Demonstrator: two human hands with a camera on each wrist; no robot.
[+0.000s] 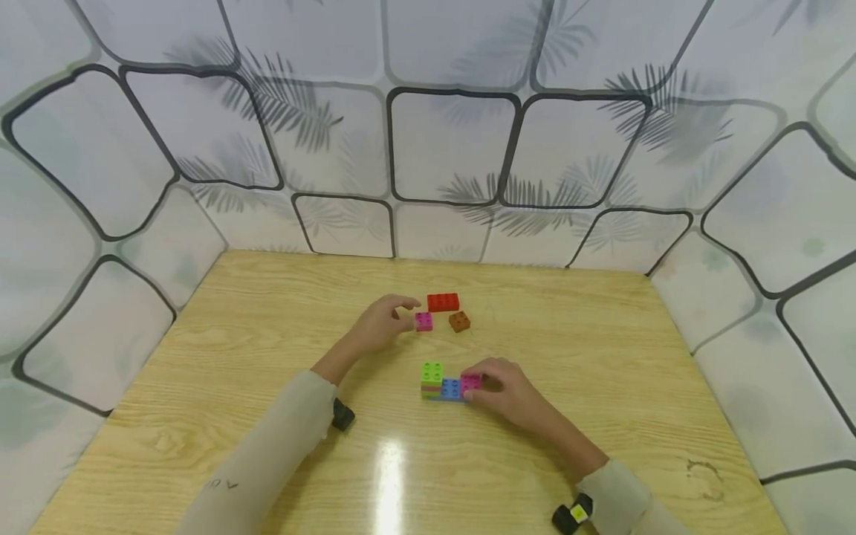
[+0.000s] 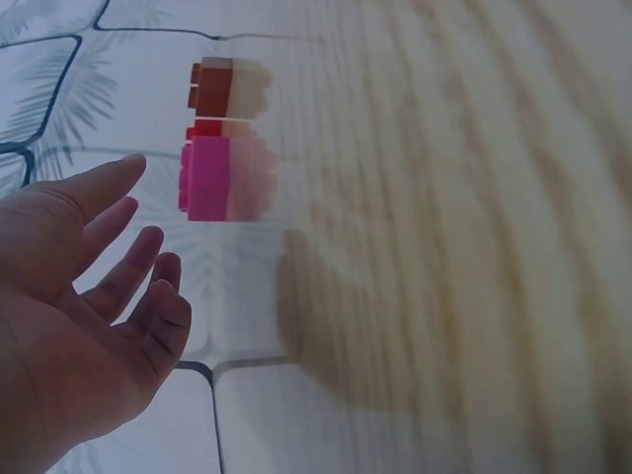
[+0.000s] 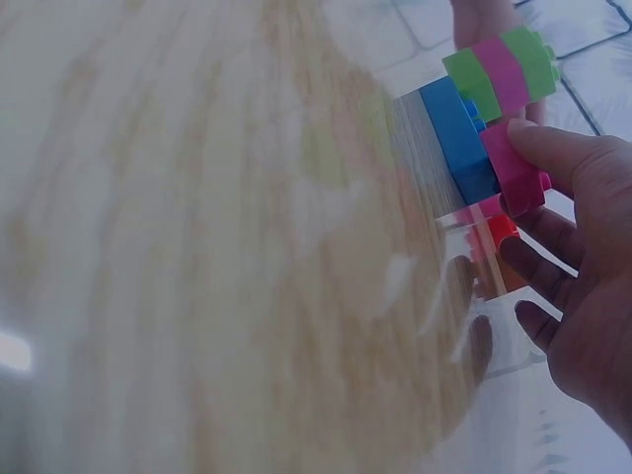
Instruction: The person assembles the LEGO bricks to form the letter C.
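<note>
A small brick build (image 1: 441, 383) stands mid-table: a green-topped stack (image 1: 432, 371) with a blue brick (image 1: 451, 388) at its right side. My right hand (image 1: 483, 385) pinches a magenta brick (image 1: 470, 382) against the blue one. In the right wrist view my thumb lies on the magenta brick (image 3: 513, 168), beside the blue brick (image 3: 459, 138) and the green-and-pink stack (image 3: 499, 69). Further back, my left hand (image 1: 404, 312) is open just left of a loose pink brick (image 1: 423, 321), not touching it. From the left wrist, the spread fingers (image 2: 118, 276) stop short of the pink brick (image 2: 205, 178).
A red brick (image 1: 443, 302) and a brown brick (image 1: 459, 321) lie just behind and right of the pink one. The wooden table (image 1: 602, 371) is walled on three sides by leaf-patterned panels (image 1: 455, 148). Black wrist mounts (image 1: 342, 414) sit on both forearms.
</note>
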